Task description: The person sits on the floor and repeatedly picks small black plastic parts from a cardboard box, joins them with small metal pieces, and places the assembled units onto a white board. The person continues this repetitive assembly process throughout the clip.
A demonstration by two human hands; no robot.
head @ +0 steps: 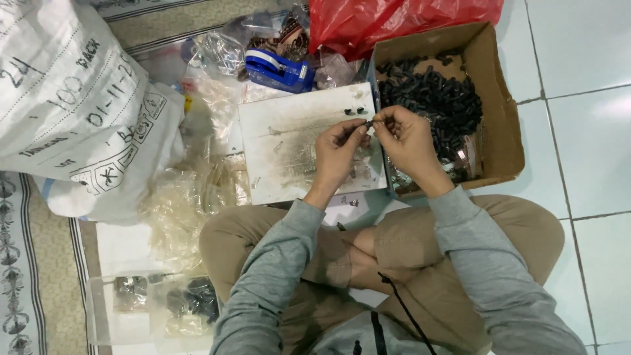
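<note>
Pinching 1 small dark part [369,123] between them, left hand [337,153] and right hand [406,139] hover over a scuffed white board [279,141].

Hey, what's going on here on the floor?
A person sits cross-legged on the floor. The left hand and right hand meet over a scuffed white board, pinching a tiny dark part between their fingertips. A brown cardboard box of small black plastic pieces sits just right of the board.

It looked like home piecework on a tiled floor [591,131]: woven mat [39,263], cardboard box [499,131] of black parts, sacks [66,98].
</note>
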